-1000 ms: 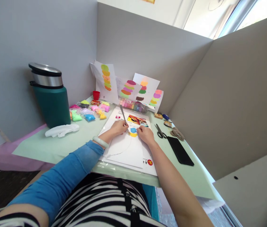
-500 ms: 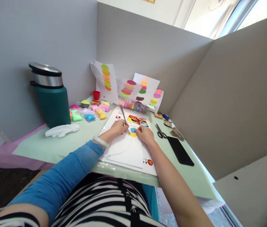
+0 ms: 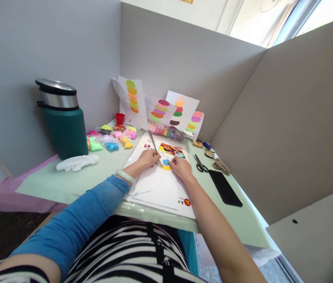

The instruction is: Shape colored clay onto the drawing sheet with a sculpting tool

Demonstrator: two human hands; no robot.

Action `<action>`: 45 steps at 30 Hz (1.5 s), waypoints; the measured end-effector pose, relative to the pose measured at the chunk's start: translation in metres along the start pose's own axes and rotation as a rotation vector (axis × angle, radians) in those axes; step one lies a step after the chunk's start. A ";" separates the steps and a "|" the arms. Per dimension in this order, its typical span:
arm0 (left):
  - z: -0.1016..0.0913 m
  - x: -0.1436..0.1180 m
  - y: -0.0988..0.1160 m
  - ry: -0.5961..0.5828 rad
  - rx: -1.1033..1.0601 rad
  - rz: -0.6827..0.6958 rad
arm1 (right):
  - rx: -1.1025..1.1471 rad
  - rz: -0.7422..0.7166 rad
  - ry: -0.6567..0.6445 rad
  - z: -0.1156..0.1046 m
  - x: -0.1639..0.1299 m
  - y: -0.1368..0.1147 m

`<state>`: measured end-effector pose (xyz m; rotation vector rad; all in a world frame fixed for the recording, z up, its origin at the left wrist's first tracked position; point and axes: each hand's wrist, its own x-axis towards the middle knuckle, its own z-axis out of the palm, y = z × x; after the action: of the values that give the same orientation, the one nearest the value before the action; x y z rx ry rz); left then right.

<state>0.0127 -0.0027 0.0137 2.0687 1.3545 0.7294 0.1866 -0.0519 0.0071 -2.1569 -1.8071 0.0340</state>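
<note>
My left hand (image 3: pixel 148 158) grips a metal fork (image 3: pixel 154 143), its tines down against a small patch of blue and yellow clay (image 3: pixel 165 164) on a white sheet of paper (image 3: pixel 157 186). My right hand (image 3: pixel 180 166) rests on the sheet just right of the clay, fingertips touching the clay's edge. A pencilled arc runs across the sheet below the clay. A printed instruction page (image 3: pixel 171 149) lies under the sheet's far end.
A large green flask (image 3: pixel 62 120) stands at the left, a white moulded tray (image 3: pixel 77 162) before it. Small bags of coloured clay (image 3: pixel 112 137) and a clay box (image 3: pixel 166 131) lie behind. Scissors (image 3: pixel 199 164), a black phone (image 3: pixel 224 188) sit right. Grey partitions enclose the desk.
My right hand has edged slightly left toward the clay, covering more of it. The fork stays at the same spot with only a slight shift.
</note>
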 end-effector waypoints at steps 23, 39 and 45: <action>-0.006 -0.005 0.010 0.060 0.133 -0.027 | 0.019 -0.002 0.009 0.002 0.002 0.002; -0.002 -0.003 0.007 0.038 0.044 -0.030 | 0.001 0.002 -0.002 0.001 0.001 0.001; -0.002 -0.003 0.007 0.067 0.107 -0.008 | 0.002 0.005 -0.002 0.001 0.001 0.001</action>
<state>0.0149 -0.0074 0.0201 2.1377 1.4671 0.7437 0.1873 -0.0505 0.0059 -2.1610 -1.8022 0.0385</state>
